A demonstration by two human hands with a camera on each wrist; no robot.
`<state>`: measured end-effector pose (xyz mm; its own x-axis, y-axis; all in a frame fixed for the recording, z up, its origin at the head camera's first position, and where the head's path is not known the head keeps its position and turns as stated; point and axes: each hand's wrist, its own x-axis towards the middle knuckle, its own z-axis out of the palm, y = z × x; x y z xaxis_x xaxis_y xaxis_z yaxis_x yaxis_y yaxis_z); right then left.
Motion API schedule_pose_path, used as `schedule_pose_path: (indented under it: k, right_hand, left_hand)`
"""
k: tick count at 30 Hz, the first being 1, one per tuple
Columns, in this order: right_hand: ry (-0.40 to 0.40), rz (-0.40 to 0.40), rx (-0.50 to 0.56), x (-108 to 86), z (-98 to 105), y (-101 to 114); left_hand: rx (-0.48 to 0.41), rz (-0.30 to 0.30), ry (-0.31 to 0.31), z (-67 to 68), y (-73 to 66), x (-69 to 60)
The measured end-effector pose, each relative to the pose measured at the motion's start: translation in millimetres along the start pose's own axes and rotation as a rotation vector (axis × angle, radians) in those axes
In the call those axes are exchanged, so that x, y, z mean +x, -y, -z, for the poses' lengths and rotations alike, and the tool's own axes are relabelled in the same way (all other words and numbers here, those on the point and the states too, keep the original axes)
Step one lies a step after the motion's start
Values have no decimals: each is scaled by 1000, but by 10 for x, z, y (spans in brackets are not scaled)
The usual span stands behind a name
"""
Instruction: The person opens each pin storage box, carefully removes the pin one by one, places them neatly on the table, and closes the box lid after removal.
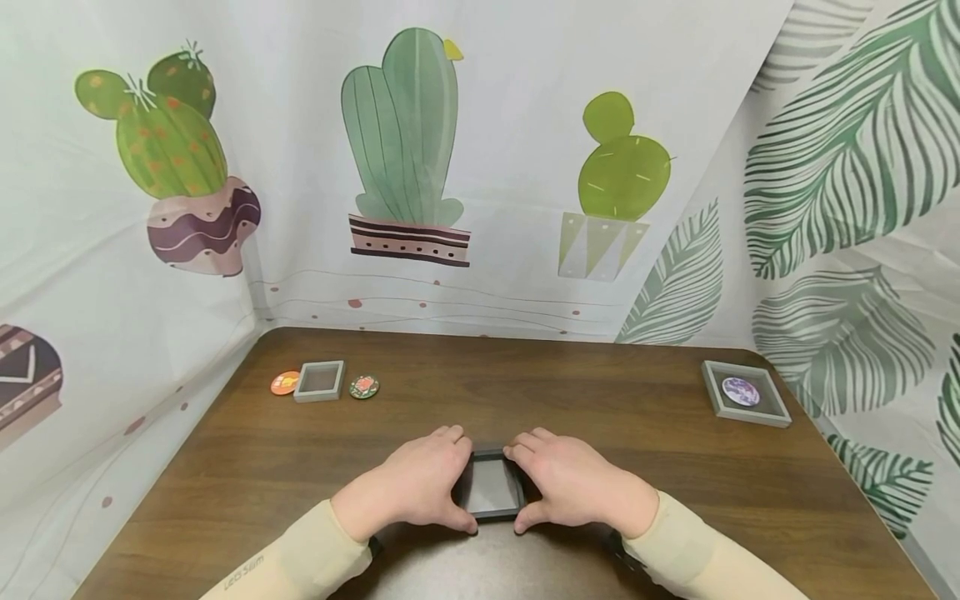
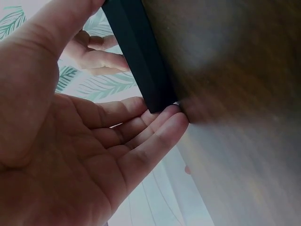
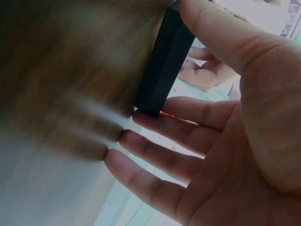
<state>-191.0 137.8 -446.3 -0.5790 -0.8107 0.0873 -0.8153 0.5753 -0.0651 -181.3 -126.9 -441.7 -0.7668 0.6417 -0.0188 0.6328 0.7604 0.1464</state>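
A brown wood-grain worktop (image 1: pixel 570 387) spreads across six o'clock, catching pale sheen. White cactus-print cloth (image 1: pixel 517 142) hangs at twelve, leaf-patterned cloth (image 1: pixel 847 192) at two.

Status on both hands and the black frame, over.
Left hand, right hand hold opposite sides. Black frame between them. Nothing seen blocking it.
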Motion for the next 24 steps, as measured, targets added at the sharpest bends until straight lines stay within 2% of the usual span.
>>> schedule_pose_path:
  k: [13,24]
  right_hand:
    - [-16,27,-17,-10,-23,-39]
    - [-2,55,14,-20,-14,-106]
  left_hand:
    - [4,-5,-5,10,-11,-5]
    - [2,-6,-2,23,-15,-13]
